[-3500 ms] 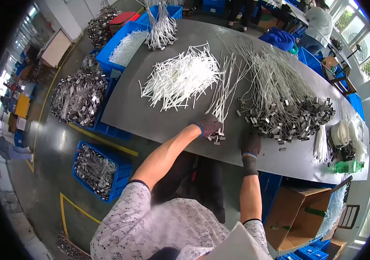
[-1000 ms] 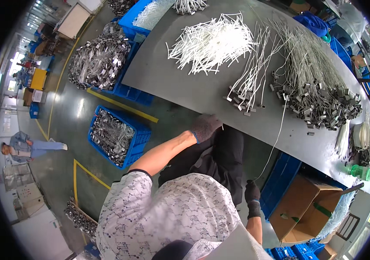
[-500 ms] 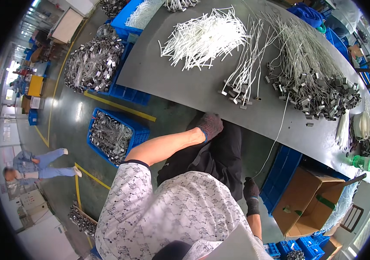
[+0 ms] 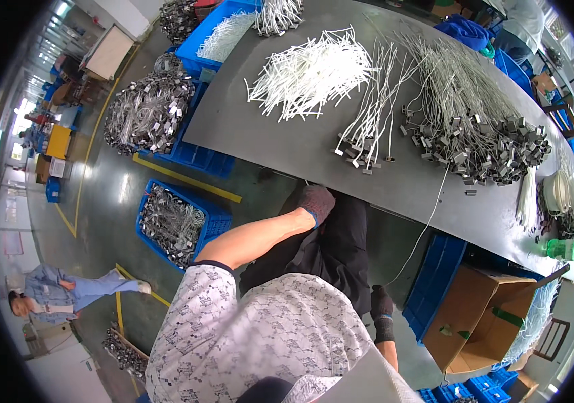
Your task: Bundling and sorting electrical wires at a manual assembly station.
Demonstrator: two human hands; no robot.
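My left hand (image 4: 317, 203), in a dark knitted glove, is closed just below the table's near edge, above my lap. Whatever its fingers hold, if anything, is hidden. Low beside my right thigh, my gloved right hand (image 4: 381, 303) is closed on the end of a thin white wire (image 4: 423, 233). This wire curves up over the table edge to a large heap of wires with metal clips (image 4: 495, 148). Left of that heap lies a smaller bunch of clipped wires (image 4: 365, 149). Farther left is a bright pile of short white tubes (image 4: 314, 74).
The grey table (image 4: 233, 127) spans the space ahead. Blue crates of clipped wires (image 4: 173, 225) stand on the floor at left. A cardboard box (image 4: 468, 316) and blue crate (image 4: 431, 285) are at my right. A green bottle (image 4: 564, 250) lies on the table. Another person (image 4: 65, 292) walks at far left.
My left hand has shifted slightly down and left, and my right hand slightly down, still on the wire. The view has tilted a little. The person at left has come closer.
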